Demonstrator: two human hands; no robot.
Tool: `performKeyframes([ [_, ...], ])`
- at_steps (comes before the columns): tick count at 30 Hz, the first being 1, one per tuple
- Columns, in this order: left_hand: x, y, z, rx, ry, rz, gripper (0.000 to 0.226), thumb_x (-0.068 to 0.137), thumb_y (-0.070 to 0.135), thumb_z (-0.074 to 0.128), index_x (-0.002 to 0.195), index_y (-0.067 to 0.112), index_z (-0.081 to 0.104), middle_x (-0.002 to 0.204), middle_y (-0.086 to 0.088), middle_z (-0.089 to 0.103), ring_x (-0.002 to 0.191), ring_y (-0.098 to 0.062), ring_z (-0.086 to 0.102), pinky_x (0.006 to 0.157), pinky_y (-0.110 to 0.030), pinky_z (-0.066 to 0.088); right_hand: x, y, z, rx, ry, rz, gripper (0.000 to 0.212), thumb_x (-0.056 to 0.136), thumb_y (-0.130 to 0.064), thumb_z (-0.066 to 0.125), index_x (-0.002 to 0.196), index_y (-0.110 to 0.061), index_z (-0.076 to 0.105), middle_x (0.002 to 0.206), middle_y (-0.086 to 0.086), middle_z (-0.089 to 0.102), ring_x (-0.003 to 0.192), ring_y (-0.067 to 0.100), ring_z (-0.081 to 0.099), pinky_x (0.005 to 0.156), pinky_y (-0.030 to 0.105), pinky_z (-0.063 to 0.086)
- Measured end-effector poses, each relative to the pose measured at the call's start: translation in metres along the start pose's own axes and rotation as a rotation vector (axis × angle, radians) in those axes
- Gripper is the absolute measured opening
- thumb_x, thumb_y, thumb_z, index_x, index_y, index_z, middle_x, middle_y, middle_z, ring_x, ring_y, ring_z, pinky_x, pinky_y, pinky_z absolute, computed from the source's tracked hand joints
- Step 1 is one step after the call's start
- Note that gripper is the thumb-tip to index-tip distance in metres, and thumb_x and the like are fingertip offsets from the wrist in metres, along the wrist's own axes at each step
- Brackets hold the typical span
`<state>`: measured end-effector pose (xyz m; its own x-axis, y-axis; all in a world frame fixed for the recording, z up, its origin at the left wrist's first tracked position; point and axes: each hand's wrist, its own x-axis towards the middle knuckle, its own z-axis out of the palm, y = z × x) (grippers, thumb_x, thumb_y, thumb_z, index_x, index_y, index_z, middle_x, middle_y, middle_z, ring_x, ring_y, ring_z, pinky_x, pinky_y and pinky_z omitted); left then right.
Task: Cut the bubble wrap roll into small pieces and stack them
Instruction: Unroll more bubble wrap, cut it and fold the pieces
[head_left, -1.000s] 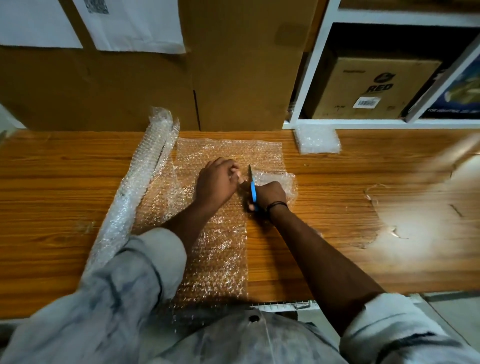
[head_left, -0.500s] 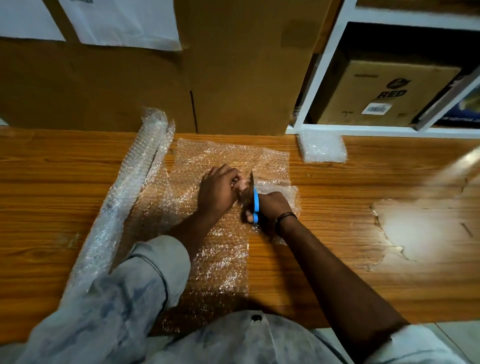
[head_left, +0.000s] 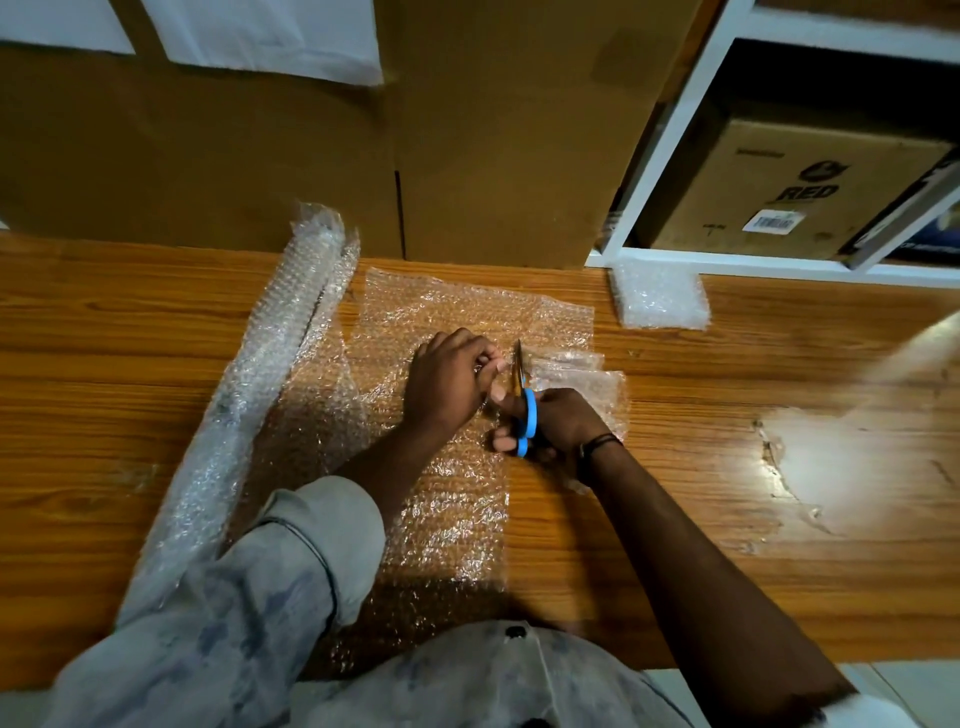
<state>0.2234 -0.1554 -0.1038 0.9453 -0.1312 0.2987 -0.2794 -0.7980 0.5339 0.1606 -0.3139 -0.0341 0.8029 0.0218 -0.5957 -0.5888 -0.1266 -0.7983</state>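
Scissors (head_left: 523, 410) gripped in right hand (head_left: 563, 426) have cut further up bubble wrap sheet (head_left: 457, 312), left hand (head_left: 447, 384) pinching it beside the cut edge, wide wooden table (head_left: 701, 467) right of sheet.

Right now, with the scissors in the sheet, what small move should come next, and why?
Probably close the scissors and slide them forward: the right hand grips them, the left hand holds the bubble wrap sheet beside the blade, and uncut sheet lies ahead.
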Motion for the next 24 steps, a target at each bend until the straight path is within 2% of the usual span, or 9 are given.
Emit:
performKeyframes([
  [2,0.0,0.0,0.0,-0.002,0.001,0.002,0.019,0.097,0.044,0.06,0.101,0.028,0.07,0.104,0.009,0.066,0.1,-0.017,0.055,0.088,-0.039,0.044,0.0,0.003,0.002,0.008,0.043,-0.014,0.054,0.083,-0.04,0.083,0.094,0.011,0.069,0.089,0.031,0.073,0.033,0.014,0.048,0.034,0.019,0.029],
  [3,0.0,0.0,0.0,-0.001,0.002,0.005,0.019,0.097,0.044,0.06,0.101,0.028,0.07,0.104,0.009,0.065,0.1,-0.017,0.055,0.088,-0.039,0.044,0.0,0.004,0.004,0.034,0.048,-0.027,0.052,0.083,-0.039,0.084,0.096,0.009,0.065,0.089,0.033,0.073,0.034,0.014,0.052,0.034,0.019,0.029],
  [5,0.0,-0.001,0.0,0.004,0.001,0.011,0.021,0.097,0.045,0.059,0.101,0.028,0.07,0.103,0.009,0.065,0.1,-0.017,0.056,0.087,-0.039,0.044,0.002,0.009,0.007,0.077,0.046,-0.065,0.048,0.082,-0.038,0.085,0.099,-0.002,0.059,0.085,0.03,0.074,0.047,0.021,0.066,0.033,0.02,0.03],
  [7,0.0,-0.001,-0.001,0.005,0.001,0.012,0.021,0.097,0.045,0.058,0.1,0.028,0.07,0.103,0.009,0.066,0.099,-0.018,0.056,0.087,-0.039,0.045,0.002,0.013,0.009,0.088,0.052,-0.095,0.042,0.084,-0.039,0.082,0.094,-0.006,0.059,0.081,0.025,0.075,0.061,0.028,0.074,0.033,0.019,0.029],
  [10,0.0,0.0,-0.001,-0.001,0.01,0.015,0.015,0.097,0.042,0.061,0.099,0.03,0.069,0.102,0.009,0.065,0.099,-0.019,0.056,0.086,-0.039,0.045,-0.001,0.017,0.01,0.1,0.021,-0.137,0.035,0.091,-0.037,0.076,0.099,-0.005,0.063,0.085,0.027,0.075,0.072,0.031,0.077,0.033,0.019,0.029],
  [15,-0.001,-0.001,-0.001,-0.011,0.007,0.008,0.01,0.095,0.041,0.063,0.096,0.032,0.068,0.101,0.012,0.065,0.098,-0.017,0.057,0.086,-0.04,0.046,-0.002,0.023,-0.001,0.176,-0.136,-0.164,0.013,0.101,-0.012,0.062,0.104,0.001,0.061,0.103,0.034,0.071,0.085,0.033,0.077,0.038,0.023,0.042],
  [17,-0.001,-0.001,-0.001,-0.021,0.007,0.006,0.009,0.095,0.04,0.064,0.096,0.032,0.068,0.1,0.012,0.065,0.098,-0.017,0.057,0.086,-0.041,0.047,-0.005,0.023,-0.002,0.231,-0.121,-0.158,0.007,0.1,-0.005,0.06,0.105,-0.002,0.056,0.101,0.036,0.07,0.081,0.033,0.077,0.039,0.024,0.043],
  [20,-0.001,0.0,-0.001,-0.035,0.008,0.007,0.009,0.096,0.04,0.065,0.098,0.032,0.069,0.1,0.012,0.065,0.098,-0.016,0.057,0.086,-0.039,0.045,-0.008,0.024,0.003,0.304,-0.033,-0.15,0.012,0.1,0.001,0.057,0.109,-0.004,0.051,0.085,0.024,0.071,0.066,0.031,0.073,0.038,0.024,0.041],
  [24,-0.001,0.0,0.0,-0.009,0.002,0.002,0.012,0.096,0.042,0.064,0.099,0.031,0.069,0.102,0.011,0.065,0.099,-0.017,0.056,0.087,-0.039,0.045,0.0,0.032,0.009,0.341,0.061,-0.153,0.037,0.098,-0.005,0.064,0.127,0.01,0.047,0.081,0.016,0.071,0.055,0.025,0.061,0.04,0.025,0.039],
])
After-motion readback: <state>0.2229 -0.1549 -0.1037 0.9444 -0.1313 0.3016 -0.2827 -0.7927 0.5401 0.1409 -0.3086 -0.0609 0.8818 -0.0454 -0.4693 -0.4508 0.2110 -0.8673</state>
